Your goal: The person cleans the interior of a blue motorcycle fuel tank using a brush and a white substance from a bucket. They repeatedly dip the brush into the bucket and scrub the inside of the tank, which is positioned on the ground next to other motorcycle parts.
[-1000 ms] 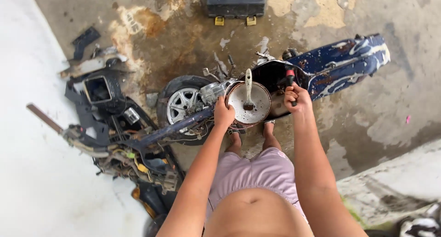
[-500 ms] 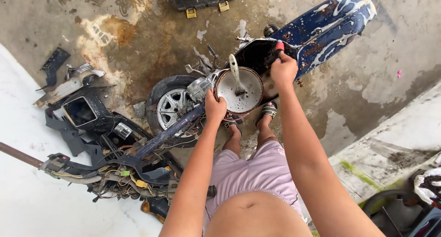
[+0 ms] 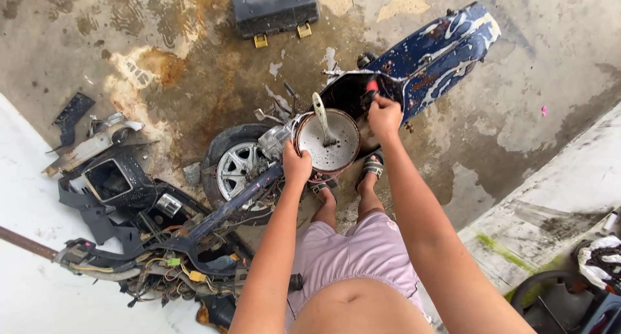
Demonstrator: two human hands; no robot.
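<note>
1. The left hand (image 3: 297,164) grips the near rim of a round metal bowl (image 3: 330,142) with a brush (image 3: 321,118) standing in it; keeping the bowl level should keep the brush from tipping out.
2. The right hand (image 3: 384,116), just right of the bowl, is closed on a red-handled tool (image 3: 370,88) set against the blue scooter panel (image 3: 430,53); a firm wrist behind the handle looks wise.
3. Left of the left hand lie the stripped frame and wheel (image 3: 234,166).
4. Compared with a second ago, both hands and the bowl sit higher and further left in view, and the toolbox (image 3: 273,7) shows more fully; the grips look unchanged.
</note>
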